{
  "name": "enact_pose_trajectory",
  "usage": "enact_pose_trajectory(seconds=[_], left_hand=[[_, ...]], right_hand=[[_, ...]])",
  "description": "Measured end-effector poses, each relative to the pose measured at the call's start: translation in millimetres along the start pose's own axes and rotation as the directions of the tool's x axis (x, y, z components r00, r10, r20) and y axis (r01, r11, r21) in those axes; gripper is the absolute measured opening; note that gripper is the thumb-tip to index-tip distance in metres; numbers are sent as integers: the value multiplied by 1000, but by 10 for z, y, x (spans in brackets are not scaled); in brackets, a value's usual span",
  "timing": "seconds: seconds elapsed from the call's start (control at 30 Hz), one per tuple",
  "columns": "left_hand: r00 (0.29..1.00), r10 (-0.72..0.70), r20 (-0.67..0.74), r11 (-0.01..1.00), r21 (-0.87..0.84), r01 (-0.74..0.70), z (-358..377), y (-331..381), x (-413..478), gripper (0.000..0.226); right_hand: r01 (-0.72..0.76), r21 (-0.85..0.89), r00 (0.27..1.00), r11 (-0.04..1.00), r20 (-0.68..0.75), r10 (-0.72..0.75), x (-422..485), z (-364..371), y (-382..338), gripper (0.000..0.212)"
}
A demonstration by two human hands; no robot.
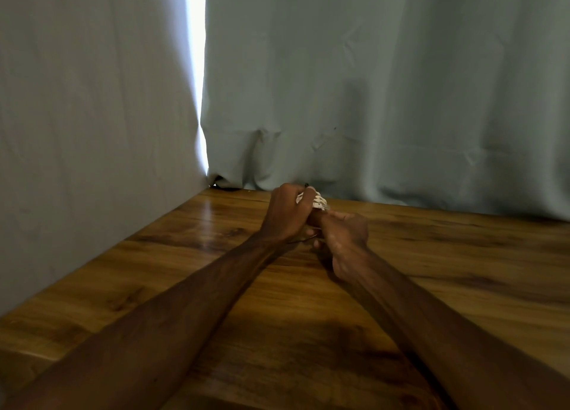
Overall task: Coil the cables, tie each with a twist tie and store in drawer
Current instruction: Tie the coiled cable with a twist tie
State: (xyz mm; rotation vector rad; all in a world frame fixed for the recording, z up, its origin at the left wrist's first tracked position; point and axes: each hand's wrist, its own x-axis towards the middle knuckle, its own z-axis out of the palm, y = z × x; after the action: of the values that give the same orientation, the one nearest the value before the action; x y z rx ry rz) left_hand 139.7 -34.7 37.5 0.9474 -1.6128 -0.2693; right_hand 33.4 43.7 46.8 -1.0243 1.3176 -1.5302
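Your left hand (285, 214) is curled tight round the white cable (319, 201), holding the coil just above the table (185, 271) at its far edge, close to the curtain (370, 86). If that grip slackens, the loops will probably spring apart and you will be coiling again. A thin dark strand, likely the twist tie (303, 240), shows below your left wrist (only a short piece is visible). If it slips free before it is twisted, it could be hard to spot on the dark wood. Your right hand (345, 237) touches the left with its fingers curled, but I cannot tell whether they pinch the tie. No drawer is in view, so storing is not yet done.
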Motion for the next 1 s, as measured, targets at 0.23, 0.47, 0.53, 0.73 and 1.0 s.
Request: enact_pose_trajectory(seconds=[0.23, 0.47, 0.53, 0.73, 1.0], left_hand=[[998, 48, -29, 996, 76, -45, -72, -11, 15, 45], [990, 140, -1, 955, 265, -135, -162, -108, 79, 43], [986, 167, -16, 931, 332, -153, -184, -163, 107, 43], [986, 162, 27, 885, 438, -157, -269, -210, 132, 42], [972, 151, 177, 875, 434, -215, -368, -189, 128, 31]], right_hand=[[-72, 1, 980, 997, 185, 71, 10, -24, -29, 9], [118, -308, 904, 944, 427, 27, 4, -33, 3, 20], [279, -407, 851, 870, 524, -27, 9, -59, -47, 25], [337, -430, 800, 837, 600, -14, 20, -126, -260, 17], [249, -109, 773, 962, 621, -130, -41, -157, -502, 26]])
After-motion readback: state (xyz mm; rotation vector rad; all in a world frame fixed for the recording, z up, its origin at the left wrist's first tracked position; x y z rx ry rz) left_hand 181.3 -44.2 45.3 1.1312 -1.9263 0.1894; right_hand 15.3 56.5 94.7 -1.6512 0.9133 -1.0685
